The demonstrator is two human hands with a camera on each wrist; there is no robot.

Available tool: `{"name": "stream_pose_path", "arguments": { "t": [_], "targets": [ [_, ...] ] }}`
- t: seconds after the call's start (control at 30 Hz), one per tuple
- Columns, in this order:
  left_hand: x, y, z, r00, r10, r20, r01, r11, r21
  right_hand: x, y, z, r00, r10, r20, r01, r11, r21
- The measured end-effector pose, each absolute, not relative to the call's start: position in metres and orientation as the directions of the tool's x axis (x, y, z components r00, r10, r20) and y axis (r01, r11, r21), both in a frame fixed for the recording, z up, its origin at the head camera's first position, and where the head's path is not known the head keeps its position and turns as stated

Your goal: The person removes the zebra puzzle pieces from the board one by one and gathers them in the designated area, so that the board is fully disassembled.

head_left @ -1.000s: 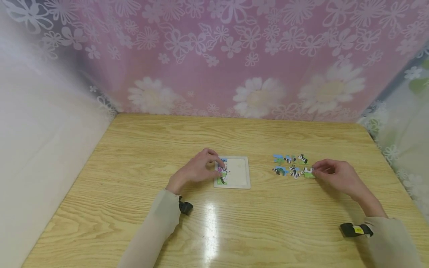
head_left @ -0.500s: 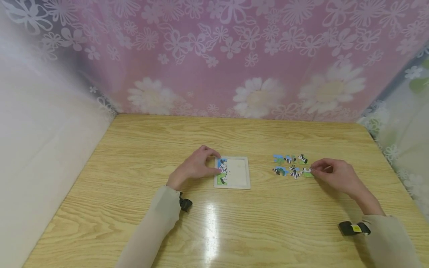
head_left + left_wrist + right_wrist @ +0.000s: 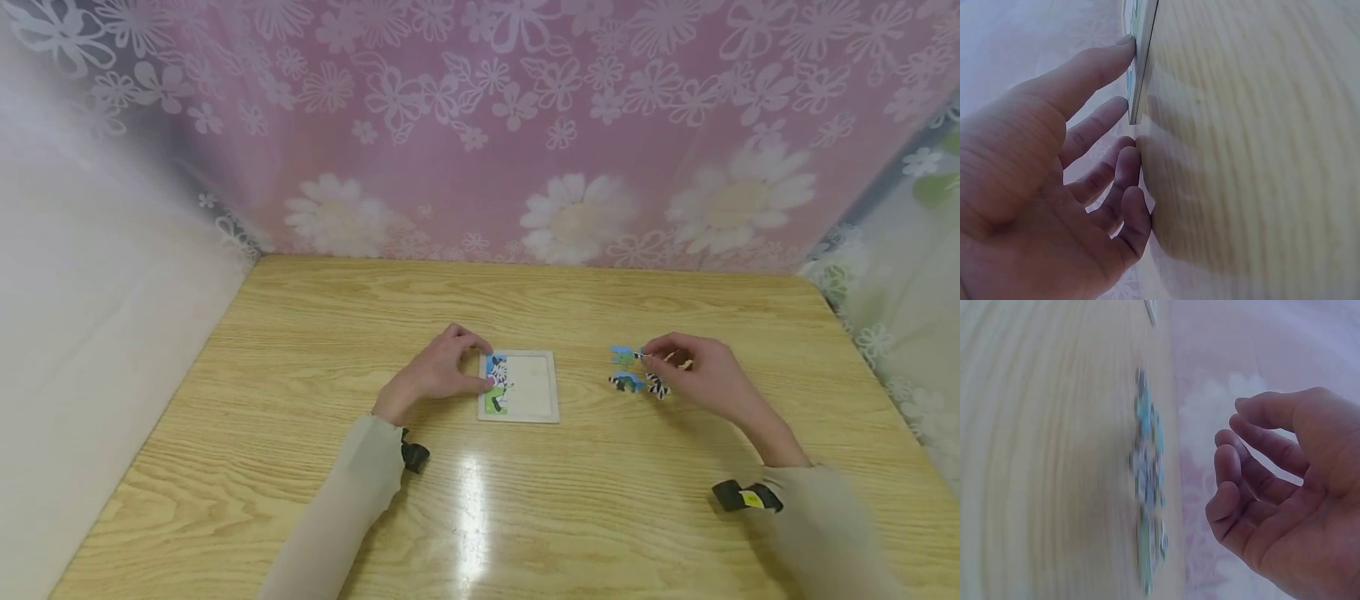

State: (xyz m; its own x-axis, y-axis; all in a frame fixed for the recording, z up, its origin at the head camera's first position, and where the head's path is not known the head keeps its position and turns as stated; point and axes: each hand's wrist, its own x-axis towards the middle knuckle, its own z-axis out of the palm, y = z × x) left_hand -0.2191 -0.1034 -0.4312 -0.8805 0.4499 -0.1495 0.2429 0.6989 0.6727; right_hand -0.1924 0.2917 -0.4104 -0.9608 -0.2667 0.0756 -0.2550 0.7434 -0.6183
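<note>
Touching the left side of the puzzle tray (image 3: 530,387) with the left hand (image 3: 437,367), thumb and forefinger wide apart. Hovering over loose puzzle pieces (image 3: 623,357) right of the tray with the right hand (image 3: 705,375), thumb and forefinger almost meeting, gripping nothing visible. Judging the pieces light, thin and stiff; suggesting pinching at opposite edges.

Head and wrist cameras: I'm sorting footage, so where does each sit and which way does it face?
Head: on the head, facing forward and down over the table, puzzle frame and puzzle pieces; left hand, right hand and both sleeves show.
Left wrist: on that wrist, facing the left hand and the puzzle frame's edge; only that hand shows.
Right wrist: on that wrist, facing the right hand and the blurred puzzle pieces; only that hand shows.
Shared: head and right wrist both show the puzzle pieces.
</note>
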Motion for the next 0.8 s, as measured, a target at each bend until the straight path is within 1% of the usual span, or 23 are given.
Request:
{"name": "stream_pose_path", "arguments": {
  "t": [0.37,0.8],
  "targets": [
    [-0.221,-0.104,-0.432,-0.881,0.442,-0.168,0.240,0.724,0.646,-0.212,0.235,-0.413,-0.933,-0.360,0.019,-0.281,0.693,-0.664],
    [-0.222,-0.105,-0.434,-0.879,0.446,-0.170,0.232,0.711,0.664,-0.227,0.193,-0.423,-0.900,-0.437,0.001,-0.318,0.653,-0.688]
  ]
}}
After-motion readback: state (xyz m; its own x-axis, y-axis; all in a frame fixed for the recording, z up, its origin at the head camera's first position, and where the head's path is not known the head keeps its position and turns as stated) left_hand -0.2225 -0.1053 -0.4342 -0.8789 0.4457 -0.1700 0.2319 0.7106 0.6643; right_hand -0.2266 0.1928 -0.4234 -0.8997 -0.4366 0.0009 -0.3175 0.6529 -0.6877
